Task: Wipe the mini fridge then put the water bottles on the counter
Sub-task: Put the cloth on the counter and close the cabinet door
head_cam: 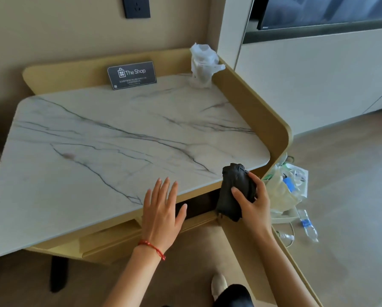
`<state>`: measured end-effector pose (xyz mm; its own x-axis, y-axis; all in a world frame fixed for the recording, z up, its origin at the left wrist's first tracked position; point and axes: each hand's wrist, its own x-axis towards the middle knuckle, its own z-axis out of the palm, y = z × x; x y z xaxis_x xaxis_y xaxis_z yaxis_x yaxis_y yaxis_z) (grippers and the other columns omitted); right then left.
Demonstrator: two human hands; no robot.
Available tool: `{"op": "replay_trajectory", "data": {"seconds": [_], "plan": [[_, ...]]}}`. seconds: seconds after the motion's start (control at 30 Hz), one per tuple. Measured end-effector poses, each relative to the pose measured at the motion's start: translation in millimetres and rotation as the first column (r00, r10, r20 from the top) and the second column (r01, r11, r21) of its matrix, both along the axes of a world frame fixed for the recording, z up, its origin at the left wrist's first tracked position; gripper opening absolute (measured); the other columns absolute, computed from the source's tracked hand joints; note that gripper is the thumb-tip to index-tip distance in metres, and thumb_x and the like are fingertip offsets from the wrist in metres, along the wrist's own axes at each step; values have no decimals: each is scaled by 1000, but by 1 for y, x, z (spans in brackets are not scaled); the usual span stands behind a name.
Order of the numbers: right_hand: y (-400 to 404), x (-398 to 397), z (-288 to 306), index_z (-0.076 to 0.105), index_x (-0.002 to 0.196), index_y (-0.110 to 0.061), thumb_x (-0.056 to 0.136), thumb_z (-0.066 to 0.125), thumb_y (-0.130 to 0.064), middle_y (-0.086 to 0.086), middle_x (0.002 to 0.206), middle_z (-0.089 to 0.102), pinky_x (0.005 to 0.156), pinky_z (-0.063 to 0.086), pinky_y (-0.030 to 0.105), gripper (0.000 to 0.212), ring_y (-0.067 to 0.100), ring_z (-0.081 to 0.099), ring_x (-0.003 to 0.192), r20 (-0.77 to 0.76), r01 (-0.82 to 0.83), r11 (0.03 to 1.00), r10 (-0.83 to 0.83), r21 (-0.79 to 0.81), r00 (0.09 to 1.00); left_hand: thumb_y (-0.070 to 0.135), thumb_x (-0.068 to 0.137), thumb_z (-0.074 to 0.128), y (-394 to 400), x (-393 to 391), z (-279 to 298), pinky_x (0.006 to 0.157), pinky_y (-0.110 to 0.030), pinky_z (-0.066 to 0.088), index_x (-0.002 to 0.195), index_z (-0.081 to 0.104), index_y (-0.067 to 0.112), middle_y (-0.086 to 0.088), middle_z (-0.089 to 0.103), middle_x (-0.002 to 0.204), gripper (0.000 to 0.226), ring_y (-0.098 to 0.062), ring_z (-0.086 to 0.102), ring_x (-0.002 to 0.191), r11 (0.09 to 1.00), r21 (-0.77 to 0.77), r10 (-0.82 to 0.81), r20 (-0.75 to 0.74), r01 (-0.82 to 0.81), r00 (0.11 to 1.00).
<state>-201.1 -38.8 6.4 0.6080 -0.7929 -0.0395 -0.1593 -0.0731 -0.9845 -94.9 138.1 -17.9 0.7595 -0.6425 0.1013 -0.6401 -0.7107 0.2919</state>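
Right hand [253, 201] grips bunched dark cloth [235, 191] at counter [119, 134] front edge, left hand [161, 209] spread flat, empty; keep cloth wadded, press firmly

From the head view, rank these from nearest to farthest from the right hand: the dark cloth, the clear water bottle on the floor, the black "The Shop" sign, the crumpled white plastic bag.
1. Dark grey folded cloth: gripped in the right hand, at the counter's front edge.
2. Clear plastic water bottle with blue label: on the floor, to the right.
3 and 4. Black "The Shop" sign card, back left, and crumpled white plastic bag, back corner: too close to call.
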Motion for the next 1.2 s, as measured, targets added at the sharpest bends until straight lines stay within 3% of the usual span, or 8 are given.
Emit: {"op": "replay_trajectory", "data": {"seconds": [0.13,0.27,0.33,0.47,0.63,0.77,0.97,1.2], "plan": [[-33,29,-3,43,129,-27,81,68,-14,3,124,52,64,50,6,55,17,54,106,0,44,999,-44,-3,999,50,94,13,-25,23,-4,98,-53,40,131,41,10,-17,51,134,61,-35,45,126,1000,0,20,-19,-20,1000],[-79,66,-12,42,125,-34,81,68,-18,7,126,53,77,57,34,54,23,58,106,-38,-26,999,27,36,999,49,95,12,-62,46,-10,97,-51,39,129,43,9,-17,53,132,60,-35,47,124,996,22,84,-61,-83,995],[-103,88,-11,41,124,-36,81,68,-20,7,125,54,80,57,40,53,23,58,105,-76,-69,998,69,4,995,49,95,11,-80,55,-12,96,-51,40,127,44,10,-17,54,131,61,-34,48,123,992,39,123,-92,-120,988],[-146,128,-7,43,130,-25,81,68,-22,3,129,52,91,52,41,55,21,52,114,-174,-128,986,107,-111,979,49,94,11,-110,71,-20,94,-52,42,127,44,10,-17,56,128,60,-34,51,120,981,80,190,-166,-179,968],[-176,159,-17,39,135,-23,82,67,-19,1,137,45,101,43,38,60,19,43,124,-217,-258,966,247,-24,944,49,94,9,-132,90,-28,92,-54,45,124,46,10,-17,56,128,62,-33,51,119,962,133,263,-215,-239,940],[-187,171,-25,37,136,-26,82,67,-22,2,138,46,95,42,31,61,21,43,125,-300,-294,955,267,-47,916,50,94,8,-143,98,-31,96,-54,39,125,44,14,-14,56,128,60,-29,45,123,953,159,288,-197,-259,937],[-188,173,-29,28,140,-30,86,60,-32,2,141,45,96,47,45,63,26,46,125,-470,-401,893,271,-203,840,50,94,9,-145,99,-32,100,-52,32,126,42,14,-14,54,131,58,-30,48,123,949,181,292,-191,-259,937],[-182,170,-25,23,143,-25,89,52,-39,16,136,41,87,48,41,63,32,46,119,-609,-475,791,168,-386,775,49,94,10,-144,98,-32,99,-53,34,126,42,13,-15,53,132,58,-30,46,124,958,148,273,-189,-247,943]]}}
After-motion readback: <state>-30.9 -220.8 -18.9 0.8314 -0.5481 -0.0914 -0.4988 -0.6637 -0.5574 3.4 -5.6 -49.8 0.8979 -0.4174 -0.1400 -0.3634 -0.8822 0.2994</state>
